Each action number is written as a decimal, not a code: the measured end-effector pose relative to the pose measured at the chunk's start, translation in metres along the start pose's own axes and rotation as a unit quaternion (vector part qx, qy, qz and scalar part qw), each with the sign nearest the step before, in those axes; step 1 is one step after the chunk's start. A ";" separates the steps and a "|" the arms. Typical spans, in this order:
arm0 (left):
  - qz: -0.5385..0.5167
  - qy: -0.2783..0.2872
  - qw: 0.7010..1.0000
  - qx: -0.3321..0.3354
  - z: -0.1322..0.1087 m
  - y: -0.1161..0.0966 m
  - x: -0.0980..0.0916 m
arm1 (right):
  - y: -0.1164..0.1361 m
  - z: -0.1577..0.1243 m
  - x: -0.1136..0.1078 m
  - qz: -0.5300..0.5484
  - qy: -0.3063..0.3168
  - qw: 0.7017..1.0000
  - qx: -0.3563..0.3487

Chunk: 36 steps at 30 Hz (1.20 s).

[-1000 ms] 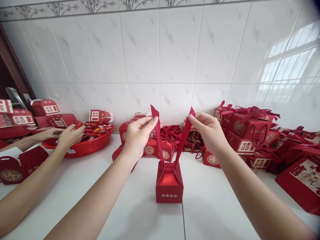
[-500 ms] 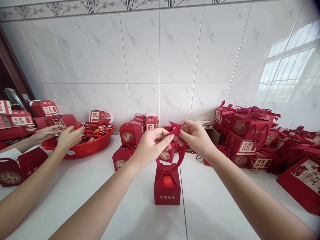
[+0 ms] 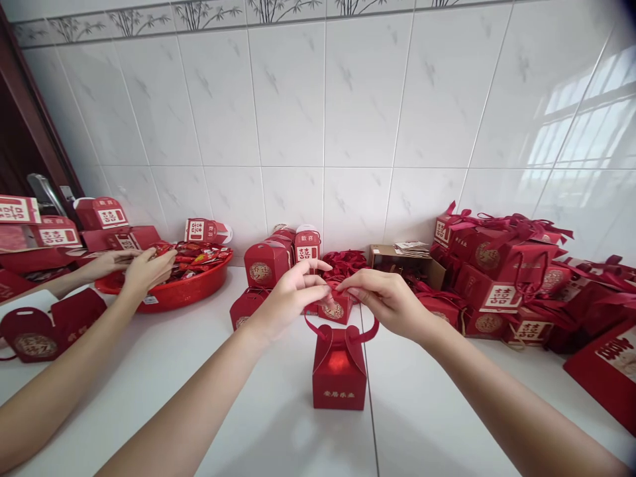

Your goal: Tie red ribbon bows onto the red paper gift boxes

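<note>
A small red gift box (image 3: 339, 377) with gold characters stands upright on the white tabletop in front of me. Its red ribbon (image 3: 370, 331) rises from both sides of the top toward my hands. My right hand (image 3: 385, 298) pinches the ribbon above the box's right side. Close beside it, to the left, my left hand (image 3: 298, 295) has its thumb and fingers together on the ribbon; the exact grip is partly blurred. The ribbon between the fingertips is small and mostly hidden.
Another person's hands (image 3: 144, 271) reach into a red basin (image 3: 189, 289) of wrapped sweets at left. Red boxes (image 3: 265, 265) stand behind my left hand. An open carton (image 3: 432, 271) and a pile of ribboned boxes (image 3: 501, 265) are at right; a white tabletop (image 3: 278, 424) lies below.
Both my hands have moved lower, nearer the box, and the ribbon loop has sunk and spread wider. The ribbon ends that stood up between my fingers no longer show.
</note>
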<state>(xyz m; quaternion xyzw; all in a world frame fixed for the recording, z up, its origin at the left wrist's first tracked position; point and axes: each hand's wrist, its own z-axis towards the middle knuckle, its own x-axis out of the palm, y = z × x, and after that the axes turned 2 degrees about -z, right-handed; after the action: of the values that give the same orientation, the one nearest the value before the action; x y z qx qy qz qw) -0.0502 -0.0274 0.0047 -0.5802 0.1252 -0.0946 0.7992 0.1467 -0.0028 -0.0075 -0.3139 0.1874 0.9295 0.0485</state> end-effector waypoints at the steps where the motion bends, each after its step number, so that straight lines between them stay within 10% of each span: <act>1: -0.034 0.001 0.999 -0.008 -0.001 0.001 -0.002 | -0.001 -0.002 0.000 -0.051 0.000 0.998 -0.033; 8: -0.120 0.030 0.992 -0.005 -0.003 0.004 -0.001 | -0.004 -0.010 0.006 -0.249 -0.028 0.962 -0.104; 14: 0.251 -0.166 0.950 0.088 -0.016 0.018 -0.006 | 0.001 -0.033 0.001 -0.247 -0.117 0.959 0.079; 20: 0.518 -0.221 0.824 0.067 -0.045 0.047 -0.059 | -0.008 -0.068 -0.041 -0.355 0.167 0.807 0.441; 25: 0.548 -0.118 0.826 -0.068 -0.062 0.077 -0.092 | -0.035 -0.096 -0.044 -0.323 0.311 0.734 0.509; 33: 0.368 -0.109 0.922 -0.058 -0.043 0.086 -0.033 | -0.026 -0.080 -0.008 -0.096 0.184 0.885 0.416; 36: 0.242 -0.079 0.963 -0.085 -0.034 0.089 -0.012 | -0.027 -0.078 0.015 0.043 0.173 0.891 0.417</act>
<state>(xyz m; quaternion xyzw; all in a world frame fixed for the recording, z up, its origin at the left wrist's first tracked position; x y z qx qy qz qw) -0.0720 -0.0271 -0.0894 -0.6044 0.2059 0.1584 0.7532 0.1843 -0.0081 -0.0821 -0.4125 0.5768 0.6977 0.1018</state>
